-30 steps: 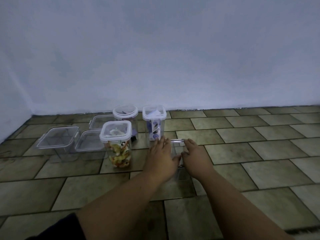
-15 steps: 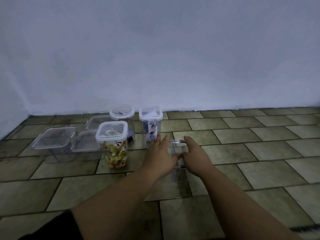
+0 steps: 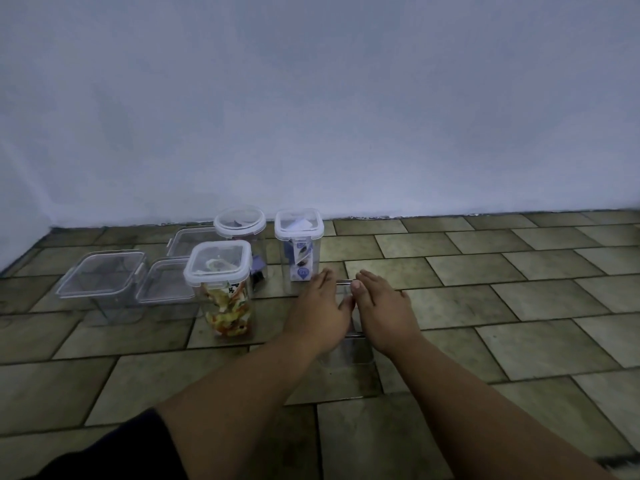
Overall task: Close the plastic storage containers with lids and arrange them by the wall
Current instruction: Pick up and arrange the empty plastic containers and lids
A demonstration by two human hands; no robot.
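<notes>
A clear, tall plastic container (image 3: pixel 348 351) stands on the tiled floor in the middle, mostly covered by my hands. My left hand (image 3: pixel 320 308) and my right hand (image 3: pixel 382 306) lie palm-down side by side on its top, pressing on it; whether a lid is under them is hidden. To the left stand three lidded containers: a square one with colourful contents (image 3: pixel 221 285), a round-lidded one (image 3: pixel 240 233) behind it, and a tall one with blue-white packets (image 3: pixel 299 247).
Three low clear containers (image 3: pixel 100 278) (image 3: pixel 166 282) (image 3: pixel 190 239) sit at the far left. The pale wall (image 3: pixel 346 133) rises behind the row, meeting the floor (image 3: pixel 485 306) at a corner on the left. Bare tiles stretch to the right.
The view has drifted slightly, so the containers sit a little further left in the frame. My two hands stay on top of the clear container, drawn a bit closer together.
</notes>
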